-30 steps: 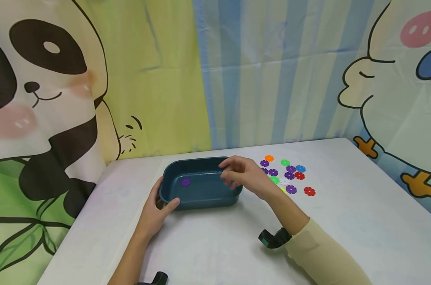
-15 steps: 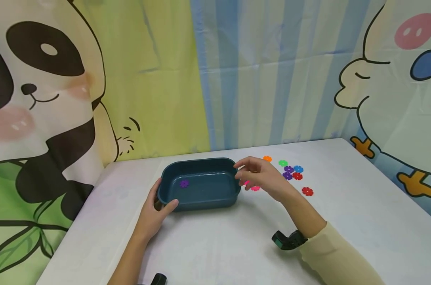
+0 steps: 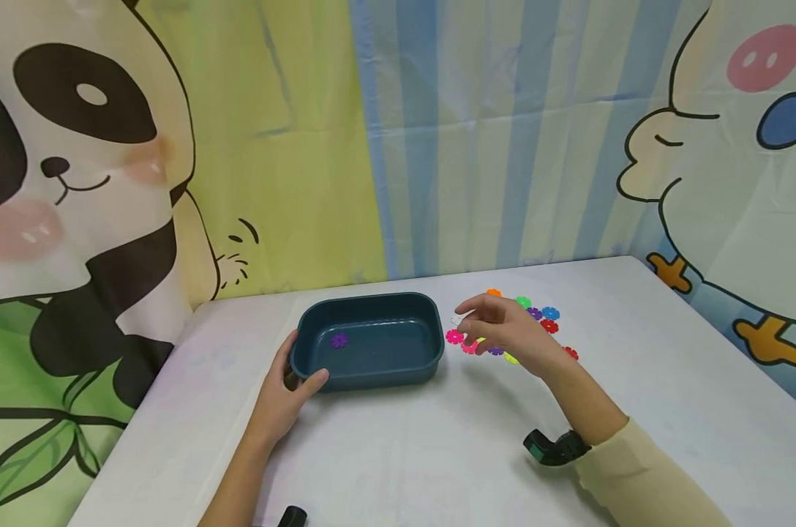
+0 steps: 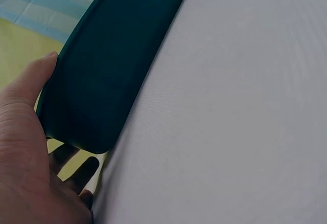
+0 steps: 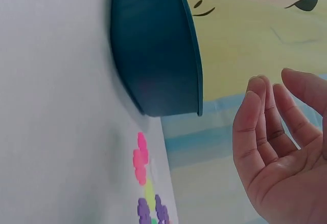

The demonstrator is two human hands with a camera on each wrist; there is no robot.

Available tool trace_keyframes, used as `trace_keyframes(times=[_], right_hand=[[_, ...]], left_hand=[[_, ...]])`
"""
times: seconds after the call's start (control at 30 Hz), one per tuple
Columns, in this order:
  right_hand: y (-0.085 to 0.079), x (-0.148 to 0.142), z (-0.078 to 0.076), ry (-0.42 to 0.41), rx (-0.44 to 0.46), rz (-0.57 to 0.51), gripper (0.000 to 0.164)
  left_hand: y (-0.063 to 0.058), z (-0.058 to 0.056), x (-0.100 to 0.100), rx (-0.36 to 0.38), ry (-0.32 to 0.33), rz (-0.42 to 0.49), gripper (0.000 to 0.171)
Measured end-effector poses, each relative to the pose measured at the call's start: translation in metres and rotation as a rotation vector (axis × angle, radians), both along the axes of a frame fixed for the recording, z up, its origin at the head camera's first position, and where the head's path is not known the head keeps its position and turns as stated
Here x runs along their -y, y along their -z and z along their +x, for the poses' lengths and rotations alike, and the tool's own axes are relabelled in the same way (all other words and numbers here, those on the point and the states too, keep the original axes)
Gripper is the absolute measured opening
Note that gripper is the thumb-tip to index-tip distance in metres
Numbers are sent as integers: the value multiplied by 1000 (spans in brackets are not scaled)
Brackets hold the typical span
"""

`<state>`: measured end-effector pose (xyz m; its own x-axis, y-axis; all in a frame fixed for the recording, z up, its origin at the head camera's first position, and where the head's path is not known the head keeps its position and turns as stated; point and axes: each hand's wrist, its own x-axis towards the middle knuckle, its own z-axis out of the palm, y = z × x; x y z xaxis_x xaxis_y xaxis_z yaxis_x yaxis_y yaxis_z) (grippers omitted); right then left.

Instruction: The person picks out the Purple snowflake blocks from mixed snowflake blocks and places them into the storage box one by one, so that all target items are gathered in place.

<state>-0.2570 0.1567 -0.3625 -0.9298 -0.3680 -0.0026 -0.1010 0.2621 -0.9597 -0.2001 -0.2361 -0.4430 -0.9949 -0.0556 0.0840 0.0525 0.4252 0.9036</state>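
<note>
A dark teal plastic basin (image 3: 388, 344) stands on the table with one purple flower-shaped disc (image 3: 339, 341) lying inside it, toward the left. My left hand (image 3: 282, 402) grips the basin's near left corner, thumb at the rim; in the left wrist view the other fingers show beyond the basin's end. Right of the basin, my right hand (image 3: 511, 333) hovers over a scatter of flower discs, fingers loosely bent. The right wrist view shows nothing between its thumb and fingers (image 5: 246, 121). Pink discs (image 3: 454, 337) lie nearest the basin; the hand hides part of the scatter.
A blue disc (image 3: 551, 313), a red disc (image 3: 549, 326), a green disc (image 3: 523, 301) and an orange disc (image 3: 494, 293) lie at the scatter's far side. The white tabletop (image 3: 398, 454) meets a printed curtain (image 3: 464, 146) behind it.
My right hand has moved right, from above the basin's right end to over the discs, uncovering pink ones. The left hand keeps its grip on the basin, and the purple disc stays inside.
</note>
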Motion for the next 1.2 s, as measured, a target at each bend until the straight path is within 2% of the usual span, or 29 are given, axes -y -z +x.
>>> trace_keyframes(times=[0.33, 0.7, 1.03, 1.2], right_hand=[[6, -19, -4, 24, 14, 21, 42], [15, -52, -3, 69, 23, 140, 46], [23, -87, -2, 119, 31, 183, 54], [27, -103, -4, 146, 16, 232, 51]], left_hand=[[3, -2, -2, -13, 14, 17, 90], [1, -1, 0, -5, 2, -1, 91], [1, -1, -1, 1, 2, -7, 91], [0, -1, 0, 2, -3, -16, 92]])
